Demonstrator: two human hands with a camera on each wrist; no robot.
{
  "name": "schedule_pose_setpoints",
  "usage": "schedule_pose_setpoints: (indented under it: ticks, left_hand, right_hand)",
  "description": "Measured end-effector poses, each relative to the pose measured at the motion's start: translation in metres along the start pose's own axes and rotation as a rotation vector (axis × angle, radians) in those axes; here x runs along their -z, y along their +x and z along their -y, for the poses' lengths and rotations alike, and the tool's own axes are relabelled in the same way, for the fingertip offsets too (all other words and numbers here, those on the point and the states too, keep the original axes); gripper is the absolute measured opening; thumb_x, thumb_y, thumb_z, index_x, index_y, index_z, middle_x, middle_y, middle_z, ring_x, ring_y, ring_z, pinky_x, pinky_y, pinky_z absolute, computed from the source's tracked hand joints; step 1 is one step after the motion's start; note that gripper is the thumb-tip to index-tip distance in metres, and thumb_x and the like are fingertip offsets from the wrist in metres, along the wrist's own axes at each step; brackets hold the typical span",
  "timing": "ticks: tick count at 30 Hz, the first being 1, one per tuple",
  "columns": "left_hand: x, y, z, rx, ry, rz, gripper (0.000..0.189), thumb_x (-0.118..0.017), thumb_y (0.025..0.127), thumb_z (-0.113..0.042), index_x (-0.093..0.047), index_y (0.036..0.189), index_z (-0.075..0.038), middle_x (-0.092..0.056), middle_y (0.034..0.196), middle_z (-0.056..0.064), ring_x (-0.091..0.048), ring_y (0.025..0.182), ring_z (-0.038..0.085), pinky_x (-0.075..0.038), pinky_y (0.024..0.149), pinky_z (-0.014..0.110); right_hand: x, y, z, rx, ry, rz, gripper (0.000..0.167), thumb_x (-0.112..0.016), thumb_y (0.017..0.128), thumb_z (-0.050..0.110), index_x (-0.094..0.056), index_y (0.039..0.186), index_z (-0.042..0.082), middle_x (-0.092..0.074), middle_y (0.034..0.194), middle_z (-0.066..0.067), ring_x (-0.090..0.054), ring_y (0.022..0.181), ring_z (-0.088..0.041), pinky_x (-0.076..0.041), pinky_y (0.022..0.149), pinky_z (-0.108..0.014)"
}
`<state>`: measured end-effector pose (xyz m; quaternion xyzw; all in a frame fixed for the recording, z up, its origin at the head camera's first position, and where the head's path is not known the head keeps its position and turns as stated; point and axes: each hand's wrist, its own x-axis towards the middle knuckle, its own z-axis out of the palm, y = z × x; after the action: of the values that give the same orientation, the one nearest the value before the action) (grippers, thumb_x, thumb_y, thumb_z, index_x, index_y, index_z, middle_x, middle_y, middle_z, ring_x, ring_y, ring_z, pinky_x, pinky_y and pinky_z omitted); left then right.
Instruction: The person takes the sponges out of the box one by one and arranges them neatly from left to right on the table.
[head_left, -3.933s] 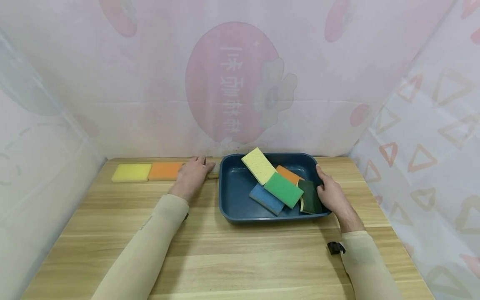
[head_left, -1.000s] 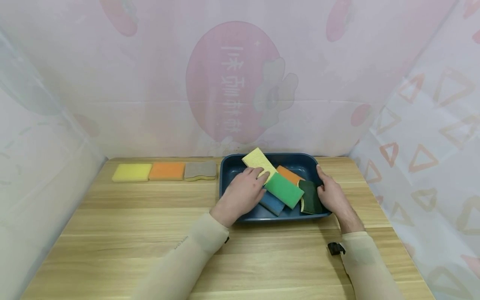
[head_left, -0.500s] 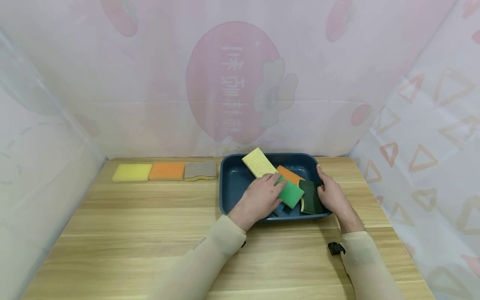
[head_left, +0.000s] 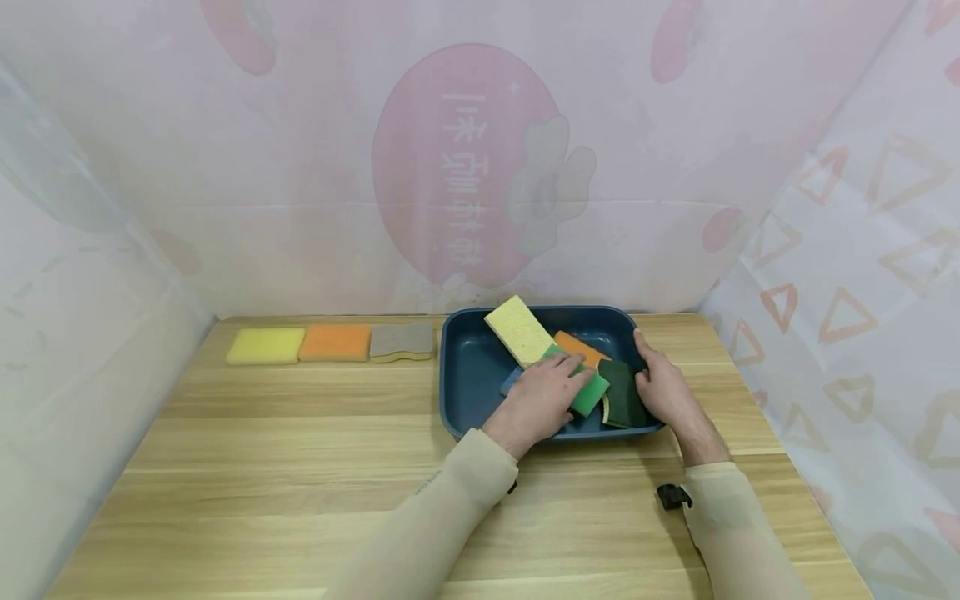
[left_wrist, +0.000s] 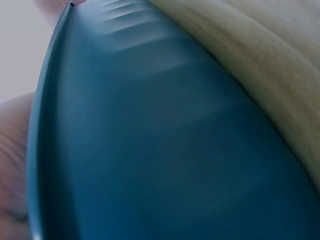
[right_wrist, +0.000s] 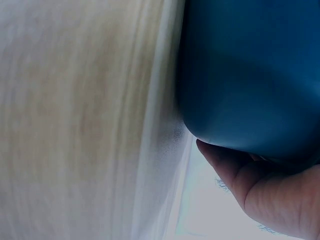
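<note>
In the head view, my left hand (head_left: 542, 398) reaches into the dark blue tray (head_left: 468, 367) and lies across a green sponge (head_left: 596, 393). Its fingers bend over the far edge, with the thumb at the near edge. My right hand (head_left: 663, 385) grips the tray's right end, thumb over the rim. Beside the green sponge are a pale yellow sponge (head_left: 516, 327), an orange sponge (head_left: 577, 347) and a dark green sponge (head_left: 622, 396). A blue sponge (head_left: 511, 381) is mostly hidden under my left hand. The tray's outer wall (left_wrist: 140, 125) fills the left wrist view.
Along the back edge of the wooden table (head_left: 300, 467), left of the tray, a yellow sponge (head_left: 266, 345), an orange sponge (head_left: 334, 342) and a grey wavy-edged sponge (head_left: 402, 341) lie in a row. Printed cloth walls (head_left: 300, 167) enclose the table's back and sides.
My left hand has left the grey sponge in the row, passed over the pale yellow sponge in the tray, and moved right onto the green one. My right hand has stayed on the tray.
</note>
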<state>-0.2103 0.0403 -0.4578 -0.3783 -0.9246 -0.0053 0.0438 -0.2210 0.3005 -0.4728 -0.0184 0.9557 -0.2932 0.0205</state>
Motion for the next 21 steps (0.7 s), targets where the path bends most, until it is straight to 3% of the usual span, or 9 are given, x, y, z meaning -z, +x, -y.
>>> schedule_pose_setpoints:
  ticks: [7,11,15,21]
  left_hand:
    - [-0.0051,0.006,-0.0035,-0.015,-0.002,-0.002,0.08,-0.091,0.106,-0.038,-0.055,0.176,-0.027,-0.055,0.182,-0.001,-0.053,0.17,0.02,-0.047,0.141,0.036]
    - [-0.0059,0.0079,-0.0051,-0.017,-0.005,-0.025,0.062,-0.078,0.116,-0.027,-0.057,0.175,-0.026,-0.06,0.178,-0.001,-0.056,0.167,0.021,-0.05,0.139,0.037]
    - [-0.0069,0.0088,-0.0056,-0.022,-0.003,-0.053,0.051,-0.063,0.123,-0.016,-0.06,0.173,-0.026,-0.064,0.173,-0.001,-0.06,0.163,0.02,-0.053,0.136,0.037]
    - [-0.0055,0.009,-0.0033,-0.032,0.007,-0.091,0.054,-0.071,0.12,-0.02,-0.06,0.173,-0.027,-0.067,0.169,-0.002,-0.063,0.158,0.018,-0.056,0.132,0.033]
  right_hand:
    - [0.0002,-0.0001,-0.0013,0.004,-0.011,0.0,0.08,-0.047,0.113,-0.002,-0.019,0.187,0.003,-0.032,0.18,-0.048,-0.058,0.088,-0.038,-0.05,0.082,-0.048]
    - [0.0004,-0.0002,-0.002,0.008,-0.01,-0.002,0.08,-0.048,0.112,-0.002,-0.019,0.186,0.003,-0.033,0.18,-0.048,-0.06,0.093,-0.039,-0.051,0.085,-0.05]
    - [0.0003,-0.0003,-0.0022,0.009,-0.01,0.002,0.08,-0.048,0.113,-0.002,-0.019,0.186,0.003,-0.033,0.18,-0.047,-0.051,0.078,-0.03,-0.047,0.078,-0.043]
    - [0.0007,-0.0005,-0.0019,0.008,-0.009,0.003,0.079,-0.048,0.113,-0.002,-0.019,0.186,0.002,-0.033,0.181,-0.047,-0.051,0.08,-0.03,-0.047,0.079,-0.043]
